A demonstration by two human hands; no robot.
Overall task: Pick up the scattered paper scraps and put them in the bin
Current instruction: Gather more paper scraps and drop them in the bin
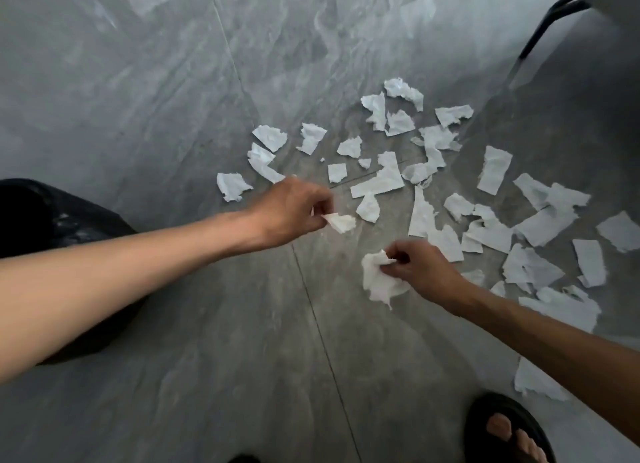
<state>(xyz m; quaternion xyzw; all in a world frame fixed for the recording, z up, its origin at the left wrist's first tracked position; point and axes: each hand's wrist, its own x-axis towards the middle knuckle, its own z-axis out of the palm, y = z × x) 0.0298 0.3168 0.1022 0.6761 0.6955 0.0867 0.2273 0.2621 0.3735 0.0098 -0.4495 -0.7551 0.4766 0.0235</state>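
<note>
Your left hand [289,211] pinches a small scrap [341,222] at its fingertips; your right hand [420,270] fingers clamp a crumpled wad [379,281] above the floor [207,324].

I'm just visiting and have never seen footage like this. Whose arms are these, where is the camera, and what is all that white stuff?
No machine here: a person wears a camera on the head, looking down at their own arms. The left hand pinches a small paper scrap; the right hand grips a crumpled wad of paper. Many torn white scraps lie scattered on the grey tiled floor. The dark shape at the left looks like the bin, lined in black. A sandalled foot shows at the bottom.
</note>
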